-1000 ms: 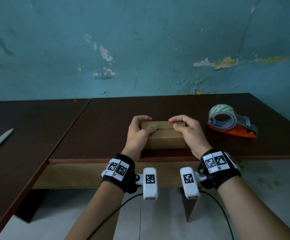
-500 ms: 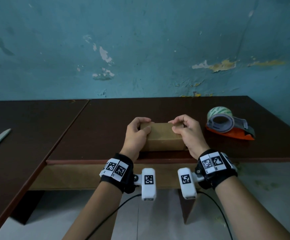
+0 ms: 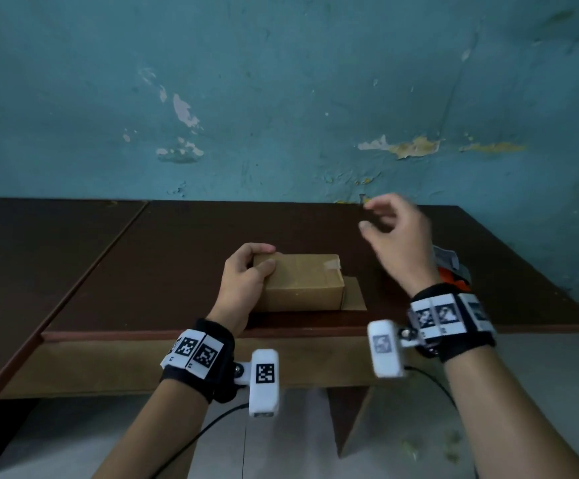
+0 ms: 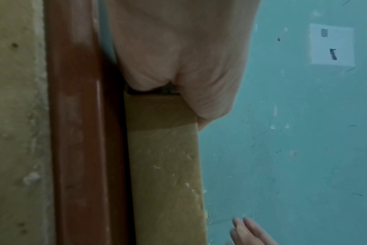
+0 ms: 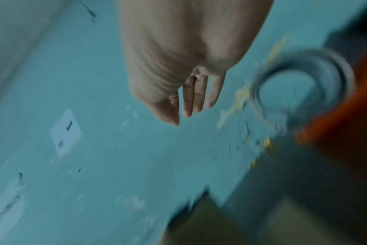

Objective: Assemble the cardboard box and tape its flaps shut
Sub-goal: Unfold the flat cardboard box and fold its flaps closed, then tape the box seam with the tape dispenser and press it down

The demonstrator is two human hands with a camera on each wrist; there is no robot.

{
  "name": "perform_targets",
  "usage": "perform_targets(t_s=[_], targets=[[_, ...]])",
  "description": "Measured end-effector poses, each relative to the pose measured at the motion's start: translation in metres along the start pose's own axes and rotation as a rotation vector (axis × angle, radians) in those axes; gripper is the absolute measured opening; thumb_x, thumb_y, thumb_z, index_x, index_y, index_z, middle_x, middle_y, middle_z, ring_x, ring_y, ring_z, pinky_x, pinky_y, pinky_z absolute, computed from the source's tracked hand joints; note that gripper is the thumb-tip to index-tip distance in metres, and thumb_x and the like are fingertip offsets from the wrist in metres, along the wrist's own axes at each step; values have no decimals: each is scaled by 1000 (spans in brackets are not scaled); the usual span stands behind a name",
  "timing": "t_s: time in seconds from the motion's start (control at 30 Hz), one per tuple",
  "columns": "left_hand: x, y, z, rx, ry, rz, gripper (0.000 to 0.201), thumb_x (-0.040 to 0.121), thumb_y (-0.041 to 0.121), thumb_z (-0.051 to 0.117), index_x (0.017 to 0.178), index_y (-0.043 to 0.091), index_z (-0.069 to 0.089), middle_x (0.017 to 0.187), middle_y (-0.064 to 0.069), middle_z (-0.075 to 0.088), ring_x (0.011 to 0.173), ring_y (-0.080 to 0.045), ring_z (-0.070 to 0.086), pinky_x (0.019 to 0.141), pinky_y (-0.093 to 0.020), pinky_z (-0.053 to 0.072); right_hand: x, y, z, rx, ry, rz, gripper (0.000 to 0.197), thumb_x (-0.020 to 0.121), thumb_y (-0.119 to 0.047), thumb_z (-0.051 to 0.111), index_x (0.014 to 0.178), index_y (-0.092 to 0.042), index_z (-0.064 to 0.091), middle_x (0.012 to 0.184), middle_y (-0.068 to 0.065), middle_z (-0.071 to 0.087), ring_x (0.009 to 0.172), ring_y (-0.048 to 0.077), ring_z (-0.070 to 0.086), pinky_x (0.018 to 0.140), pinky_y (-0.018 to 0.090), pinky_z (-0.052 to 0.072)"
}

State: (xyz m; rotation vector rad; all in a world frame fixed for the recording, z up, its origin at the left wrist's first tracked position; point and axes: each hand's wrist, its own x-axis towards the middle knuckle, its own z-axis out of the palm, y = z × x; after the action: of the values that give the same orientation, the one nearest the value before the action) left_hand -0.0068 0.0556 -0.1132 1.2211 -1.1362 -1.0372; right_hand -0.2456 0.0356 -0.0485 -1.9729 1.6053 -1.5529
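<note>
My left hand grips the left end of the cardboard box, fingers curled over its top edge and thumb on the near face, pinning it to the dark wooden table near the front edge. My right hand hangs in the air to the right of the box, loosely spread and holding nothing, just above the tape dispenser, which it partly hides. The box is a small plain brown block with flat matte faces and crisp corners; a strip of clear tape shines on its top right corner, and one flap lies open flat on the table at its right end. I judge it light, hollow and easily dented, so I hold it by edges and corners. The dispenser looks like hard plastic, orange body with a grey wheel, best taken by its handle.
</note>
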Motion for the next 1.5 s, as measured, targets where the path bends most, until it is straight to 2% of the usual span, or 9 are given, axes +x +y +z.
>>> perform_targets(t_s=[0.13,0.27,0.47,0.63,0.8,0.93,1.03,1.23,1.5], targets=[[-2,2,0,-1,-8,14,20,98,8,62,111,20,70,120,-3,69,109,-21,62,86,-31,52,13,29,-47,-435,-35,233,77,71,-24,89,138,-20,51,142,6,51,136,29,40,112,46,36],[-4,3,1,10,-3,19,20,99,9,61,110,22,70,120,-1,65,107,-18,59,80,-29,47,1,61,-61,-460,-119,406,106,64,-31,94,152,-16,36,150,12,46,143,34,32,113,53,34],[-6,6,1,11,-16,1,19,99,10,60,110,24,70,122,0,63,108,-19,58,81,-31,48,2,52,-41,-650,-268,122,81,85,-34,77,154,-22,37,153,5,46,143,29,34,111,48,36],[-7,7,2,13,-9,6,19,100,10,60,111,21,69,121,-1,62,106,-18,58,77,-29,46,0,43,-43,-745,-188,119,51,94,-16,63,143,-20,51,135,8,53,123,27,51,89,41,47],[-5,5,4,11,-9,-4,18,99,11,60,109,23,69,120,-1,61,108,-20,58,79,-31,46,18,18,-59,-100,229,269,27,90,-10,65,116,-12,68,107,7,69,99,24,67,77,31,48],[-4,5,7,26,-15,-22,18,98,12,61,107,25,69,119,3,61,107,-17,57,77,-30,45,19,-20,-37,738,202,513,7,95,-13,63,97,-18,67,89,3,65,84,14,69,78,39,63],[-2,3,11,22,3,1,18,95,11,63,102,26,70,116,0,67,105,-16,61,77,-28,46,11,-41,-6,1098,151,605,9,97,-6,59,95,-11,66,93,9,60,93,20,65,77,42,63],[-4,-3,21,18,57,91,24,89,2,62,93,24,71,102,1,72,93,-11,63,78,-26,47,-15,-56,47,1327,-68,752,15,97,-2,56,107,-6,66,106,16,72,103,25,70,78,45,64],[-7,-8,23,90,231,207,16,83,10,76,93,22,71,106,0,69,100,-9,61,87,-22,47,-28,-48,68,1313,-11,724,25,96,9,53,114,-5,64,104,14,72,102,24,71,83,47,62]])
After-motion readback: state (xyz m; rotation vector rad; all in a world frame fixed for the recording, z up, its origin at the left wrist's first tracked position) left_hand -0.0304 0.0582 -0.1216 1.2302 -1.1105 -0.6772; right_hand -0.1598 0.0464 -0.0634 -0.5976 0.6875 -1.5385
